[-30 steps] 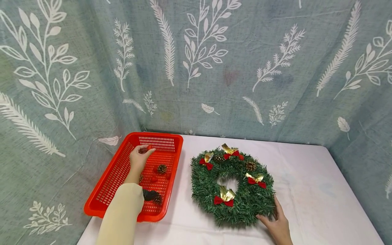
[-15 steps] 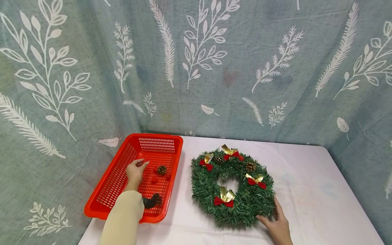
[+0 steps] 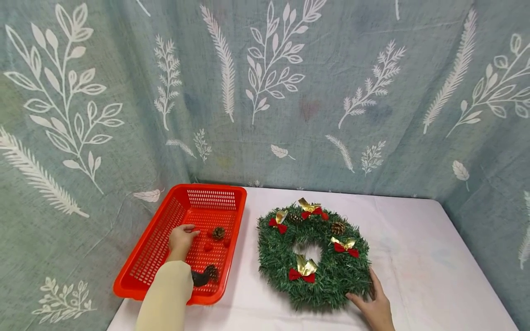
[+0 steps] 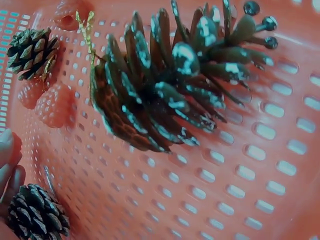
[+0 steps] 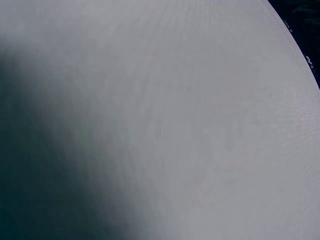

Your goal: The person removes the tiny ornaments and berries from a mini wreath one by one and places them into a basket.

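**Left hand low in a red basket, right hand at the rim of a green wreath**

The left hand [image 3: 181, 237], in a cream sleeve, reaches into the red basket [image 3: 145, 257] with its fingers curled downward close to the mesh floor. Whether they grip anything cannot be told from the head view. In the left wrist view, fingertips [image 4: 6, 155] show at the left edge just beside a small dark pine cone [image 4: 35, 215]. A large pine cone [image 4: 165, 85] with frosted scale tips lies across the basket floor, and another small pine cone [image 4: 31, 52] sits by red berries [image 4: 47, 100].

The right hand [image 3: 374, 305] rests on the counter [image 3: 434, 276] with fingers relaxed and spread, touching the lower right edge of the wreath [image 3: 281, 257]. It grips nothing.

The wreath lies flat on the white-covered counter, just to the right of the basket. It carries red-and-gold bows [image 3: 304, 269] and a brown pine cone [image 3: 338, 227].

Behind everything hangs a grey-green cloth backdrop [image 3: 290, 92] printed with white leaves. The right wrist view shows only blurred white cloth.
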Demonstrator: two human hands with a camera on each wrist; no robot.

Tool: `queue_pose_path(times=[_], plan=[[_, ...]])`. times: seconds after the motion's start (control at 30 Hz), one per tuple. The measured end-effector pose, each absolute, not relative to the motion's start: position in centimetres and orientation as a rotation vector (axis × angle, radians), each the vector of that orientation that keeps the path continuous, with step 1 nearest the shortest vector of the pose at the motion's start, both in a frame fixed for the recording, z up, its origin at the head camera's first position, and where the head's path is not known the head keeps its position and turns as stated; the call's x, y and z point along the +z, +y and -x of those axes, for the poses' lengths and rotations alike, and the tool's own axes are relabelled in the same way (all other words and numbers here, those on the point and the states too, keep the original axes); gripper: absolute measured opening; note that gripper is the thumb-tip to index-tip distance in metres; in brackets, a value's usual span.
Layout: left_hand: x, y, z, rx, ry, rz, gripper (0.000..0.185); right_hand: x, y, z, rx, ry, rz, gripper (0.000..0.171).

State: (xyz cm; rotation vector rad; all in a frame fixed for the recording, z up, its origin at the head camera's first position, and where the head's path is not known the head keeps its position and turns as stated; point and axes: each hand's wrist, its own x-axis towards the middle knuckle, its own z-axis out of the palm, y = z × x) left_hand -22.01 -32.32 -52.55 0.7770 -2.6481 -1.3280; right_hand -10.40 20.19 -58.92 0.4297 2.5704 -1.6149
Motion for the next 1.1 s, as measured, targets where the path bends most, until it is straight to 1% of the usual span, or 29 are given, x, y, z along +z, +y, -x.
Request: queue_pose_path(times=[0.2, 0.53, 0.77, 1.1], plan=[[-52.4, -32.4, 21.9, -1.410, -2.604, -0.765, 0.033, -59.1, 20.2, 10.3, -1.585, 2.589, -0.436, 0.113], [-52.5, -32.6, 22.8, -1.535, -2.319, -0.826, 0.044, -59.1, 20.1, 10.4, -1.596, 2.618, -0.443, 0.112], [-52.1, -32.4, 23.4, -1.569, -2.282, -0.775, 0.049, -58.9, 20.0, 10.4, -1.618, 2.600, -0.448, 0.111], [-50.5, -31.3, 24.2, -1.685, -2.239, -0.598, 0.052, -59.1, 20.1, 10.4, -1.641, 2.575, -0.441, 0.112]])
